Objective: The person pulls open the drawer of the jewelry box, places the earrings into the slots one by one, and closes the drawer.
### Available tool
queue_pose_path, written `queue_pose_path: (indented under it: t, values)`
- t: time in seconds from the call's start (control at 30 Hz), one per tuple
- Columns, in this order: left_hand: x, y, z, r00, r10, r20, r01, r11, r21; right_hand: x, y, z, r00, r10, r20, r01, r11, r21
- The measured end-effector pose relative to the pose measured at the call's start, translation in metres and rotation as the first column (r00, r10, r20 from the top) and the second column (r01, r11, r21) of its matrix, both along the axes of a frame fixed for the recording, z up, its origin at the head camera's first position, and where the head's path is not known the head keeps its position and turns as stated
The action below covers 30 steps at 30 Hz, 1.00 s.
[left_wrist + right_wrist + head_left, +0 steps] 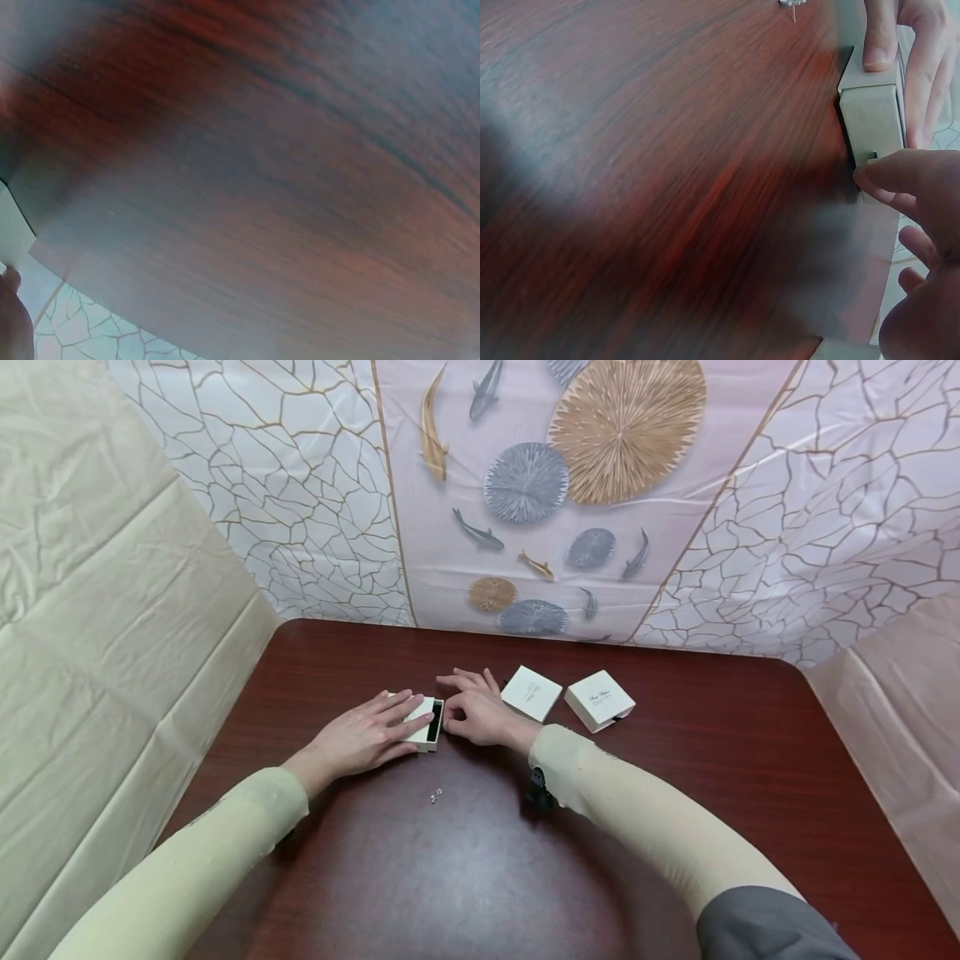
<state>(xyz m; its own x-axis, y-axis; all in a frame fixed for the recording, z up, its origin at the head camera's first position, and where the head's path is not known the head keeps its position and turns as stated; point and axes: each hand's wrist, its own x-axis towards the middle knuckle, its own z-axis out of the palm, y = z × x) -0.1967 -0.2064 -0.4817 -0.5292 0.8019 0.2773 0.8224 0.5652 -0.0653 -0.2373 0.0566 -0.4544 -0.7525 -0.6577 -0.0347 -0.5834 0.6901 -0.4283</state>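
Nearest the body, a grey sleeve (772,922) shows at the right elbow, and 2 pale sleeves (202,852) cover the forearms up to the wrists. A black device (537,785) sits at the right wrist.

Short of both hands, about midway between them, small silvery bits (437,795) lie on the table (480,877); the right wrist view shows a thin pin on them.

The left hand (360,735) lies on top of a cream box (418,733), its fingers straight and slightly spread, holding nothing in a grip. The box sits flat on the table under those fingers. At its end towards the right hand the drawer (436,727) stands partly out, dark inside.

The right hand (480,714) is at that end. Its thumb and forefinger are bent together in a pinch at the end of the drawer, by a small black tab; its other fingers are apart and reach past the pinch.

Just beyond the right hand's wrist, to its right, lies a 2nd box (531,693), set at a slant. Farther right, near it, is a 3rd box (600,700), printed on top, with a black tab at its near side.

Past the hands and the table's far edge hangs a cloth (622,435) with fish and round leaves.
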Motion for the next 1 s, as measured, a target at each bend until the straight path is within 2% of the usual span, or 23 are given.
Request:
queue_pose_path:
  t: [1.0]
  values:
    - [0.0, -0.001, 0.002, 0.999, -0.022, -0.023, 0.022, 1.0, 0.003, 0.006, 0.026, 0.005, 0.998, 0.0, -0.059, 0.001, 1.0, 0.013]
